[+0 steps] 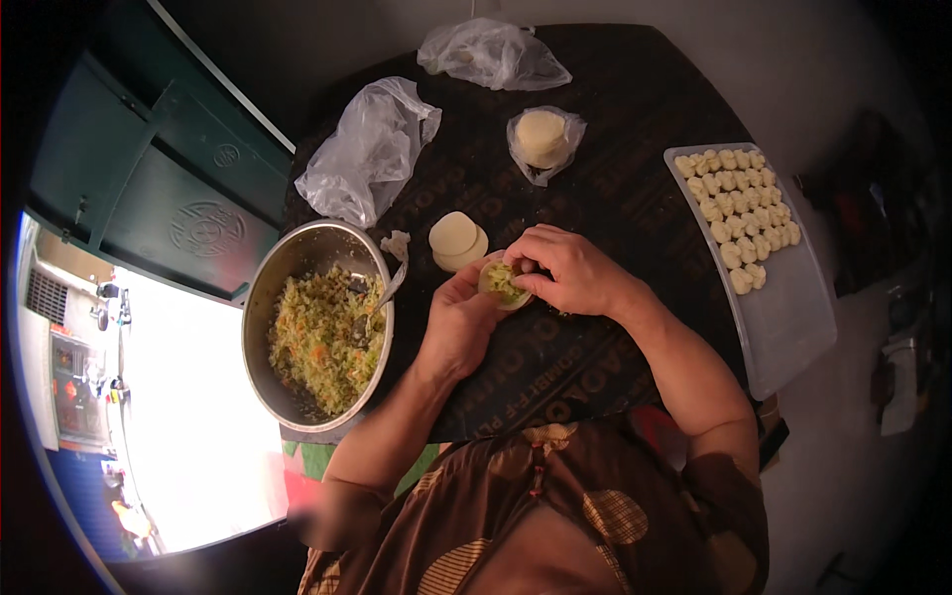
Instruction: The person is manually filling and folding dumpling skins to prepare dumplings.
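A round dumpling wrapper (508, 288) with chopped green filling in its middle rests in my left hand (464, 309), whose fingers curl round its edge. My right hand (567, 270) pinches the wrapper's rim from the other side, its thumb at the filling. Just beyond my left hand lie two overlapping loose wrappers (456, 234) on the dark table. To the left is a steel bowl (385, 372) of chopped vegetable filling (322, 342), with a metal spoon (390, 288) standing in it. The spoon's handle end has white plastic about it.
A long pale tray (788, 349) at the right holds rows of shaped dumplings (739, 203) in its far part. A wrapper stack (541, 134) sits in an opened plastic bag. Clear plastic bags (367, 149) lie toward the far left and far edge. A green metal door (188, 188) stands left.
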A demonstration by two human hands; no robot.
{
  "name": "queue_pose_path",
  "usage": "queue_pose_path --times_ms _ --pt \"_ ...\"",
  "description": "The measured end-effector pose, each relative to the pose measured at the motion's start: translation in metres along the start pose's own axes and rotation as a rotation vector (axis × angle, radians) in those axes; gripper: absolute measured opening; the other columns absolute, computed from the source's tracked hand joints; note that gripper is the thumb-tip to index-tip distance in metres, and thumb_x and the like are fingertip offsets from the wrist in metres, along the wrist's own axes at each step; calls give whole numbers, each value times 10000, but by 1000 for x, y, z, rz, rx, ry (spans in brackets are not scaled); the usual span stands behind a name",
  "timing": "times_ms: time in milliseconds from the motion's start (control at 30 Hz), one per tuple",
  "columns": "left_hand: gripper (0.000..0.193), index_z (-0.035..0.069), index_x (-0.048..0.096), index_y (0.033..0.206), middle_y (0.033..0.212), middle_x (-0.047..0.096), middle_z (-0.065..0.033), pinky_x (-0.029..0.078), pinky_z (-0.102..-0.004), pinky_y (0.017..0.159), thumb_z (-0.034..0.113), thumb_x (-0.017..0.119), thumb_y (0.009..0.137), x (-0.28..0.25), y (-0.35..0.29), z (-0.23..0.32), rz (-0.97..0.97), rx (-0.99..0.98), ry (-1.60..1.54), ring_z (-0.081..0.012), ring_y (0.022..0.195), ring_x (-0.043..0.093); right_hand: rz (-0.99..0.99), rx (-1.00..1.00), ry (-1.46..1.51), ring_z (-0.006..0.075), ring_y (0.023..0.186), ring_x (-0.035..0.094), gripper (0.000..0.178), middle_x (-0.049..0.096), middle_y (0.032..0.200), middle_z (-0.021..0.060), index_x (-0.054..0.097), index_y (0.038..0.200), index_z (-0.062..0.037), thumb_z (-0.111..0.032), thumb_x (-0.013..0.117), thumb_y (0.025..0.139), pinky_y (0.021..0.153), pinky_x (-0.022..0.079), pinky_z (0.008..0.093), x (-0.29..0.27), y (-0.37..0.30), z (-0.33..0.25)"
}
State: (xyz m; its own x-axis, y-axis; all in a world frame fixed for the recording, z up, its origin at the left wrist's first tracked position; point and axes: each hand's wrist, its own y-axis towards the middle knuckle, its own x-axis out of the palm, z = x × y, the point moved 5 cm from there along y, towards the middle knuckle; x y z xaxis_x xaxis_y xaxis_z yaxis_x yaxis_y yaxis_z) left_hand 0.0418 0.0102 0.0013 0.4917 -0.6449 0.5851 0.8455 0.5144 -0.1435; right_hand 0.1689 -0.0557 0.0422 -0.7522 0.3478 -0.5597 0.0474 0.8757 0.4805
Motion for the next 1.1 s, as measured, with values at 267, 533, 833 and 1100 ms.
queue_pose_path --times_ms 267,533,833,1100 --pt "399 -62 507 1226 1152 598 -146 500 -380 934 -90 475 829 -9 2 -1 62 39 -50 -245 1049 607 29 74 -15 226 687 583 130 573 790 95 561 860 -8 5 651 768 607 479 325 -1 -2 10" --pt "376 -57 521 1204 1139 603 -151 496 -421 935 -54 476 831 -13 3 3 45 51 -77 -275 1047 609 55 36 -208 239 685 594 115 582 787 107 572 854 1 -13 652 772 627 483 338 -6 -5 16" --pt "320 -60 534 1200 1157 603 -143 485 -383 943 -2 486 889 -5 0 -1 20 41 -39 -236 1054 604 57 194 -81 268 709 598 141 597 792 110 557 857 -12 -79 658 786 648 481 359 4 -4 14" --pt "334 -68 532 1202 1147 611 -147 469 -361 959 -22 482 875 -7 1 -1 60 32 -14 -224 1043 607 88 196 -237 291 735 590 107 600 782 109 532 802 -17 -51 630 777 657 477 390 2 -7 22"
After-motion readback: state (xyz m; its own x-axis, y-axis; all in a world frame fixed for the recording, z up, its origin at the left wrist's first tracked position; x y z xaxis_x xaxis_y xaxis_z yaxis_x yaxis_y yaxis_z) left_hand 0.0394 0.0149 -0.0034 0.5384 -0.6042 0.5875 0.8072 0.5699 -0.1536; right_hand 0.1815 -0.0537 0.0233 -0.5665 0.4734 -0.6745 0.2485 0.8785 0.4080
